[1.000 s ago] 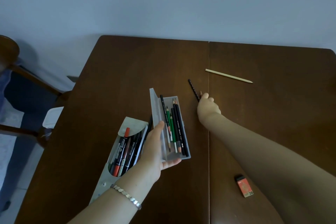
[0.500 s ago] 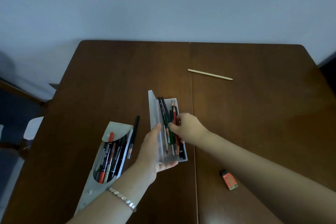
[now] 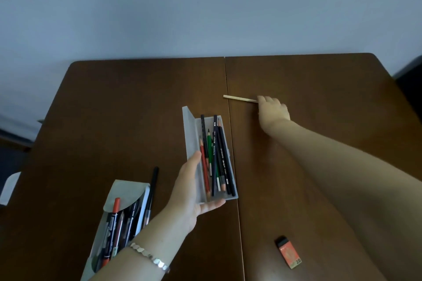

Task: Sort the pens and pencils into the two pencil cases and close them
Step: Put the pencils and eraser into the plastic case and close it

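Observation:
A clear plastic pencil case [image 3: 190, 130] lies open mid-table, lid raised on its left side, with several pencils [image 3: 217, 157] inside. My left hand [image 3: 189, 191] grips the case's near end, thumb under the bottom edge and fingers along the lid. A grey pouch case [image 3: 124, 189] at the near left lies open with several pens [image 3: 114, 219] in it. A black pencil [image 3: 151, 189] lies along the pouch's right side. My right hand [image 3: 271, 109] reaches over the right half of a light wooden pencil [image 3: 239, 98] lying on the table; blur hides whether the fingers pinch it.
A red and black eraser [image 3: 289, 252] lies near the front right of the brown table [image 3: 137, 109]. A seam runs down the table's middle. A white object [image 3: 9, 185] shows past the left edge. A pale wall stands behind.
My right hand has left the clear case, where it laid a black pencil, and has moved far right to the wooden pencil. My left hand still holds the case.

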Demonstrator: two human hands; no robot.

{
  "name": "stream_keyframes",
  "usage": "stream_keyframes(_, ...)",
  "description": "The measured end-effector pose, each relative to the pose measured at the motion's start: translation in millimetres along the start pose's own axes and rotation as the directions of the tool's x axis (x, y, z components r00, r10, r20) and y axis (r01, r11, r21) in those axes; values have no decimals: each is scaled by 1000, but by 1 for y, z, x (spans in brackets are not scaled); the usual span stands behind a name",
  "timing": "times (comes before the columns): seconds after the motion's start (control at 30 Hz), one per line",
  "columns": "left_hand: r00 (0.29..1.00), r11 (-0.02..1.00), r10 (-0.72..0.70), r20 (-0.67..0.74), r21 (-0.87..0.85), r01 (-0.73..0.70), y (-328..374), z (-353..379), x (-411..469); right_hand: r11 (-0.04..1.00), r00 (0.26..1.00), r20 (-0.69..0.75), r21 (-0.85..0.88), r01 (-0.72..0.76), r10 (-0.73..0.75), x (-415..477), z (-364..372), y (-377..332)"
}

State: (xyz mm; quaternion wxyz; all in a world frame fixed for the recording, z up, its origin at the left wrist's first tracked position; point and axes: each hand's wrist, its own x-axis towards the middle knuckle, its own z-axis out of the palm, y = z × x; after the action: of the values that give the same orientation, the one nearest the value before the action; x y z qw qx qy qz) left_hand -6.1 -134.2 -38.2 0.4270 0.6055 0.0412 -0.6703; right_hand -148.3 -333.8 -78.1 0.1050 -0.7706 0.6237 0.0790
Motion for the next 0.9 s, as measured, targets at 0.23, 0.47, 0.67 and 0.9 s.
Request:
stream_keyframes(0.23,1000,1000,-2,-13,-29,2,0,-3,-6,801,989,139,585,-129,58,-63,0,-18)
stream_keyframes(0.47,999,998,-17,-39,-66,14,-18,-18,-40,556,931,294,821,-129,-218,-177,-8,-75)
stream_keyframes(0.67,995,993,-14,-102,-116,2,-35,-68,-80,630,965,26,763,149,-259,-219,-4,-101)
stream_keyframes(0.9,988,988,63,-140,-133,-82,-18,-139,-108,899,852,308,256,355,-424,-217,42,-146)
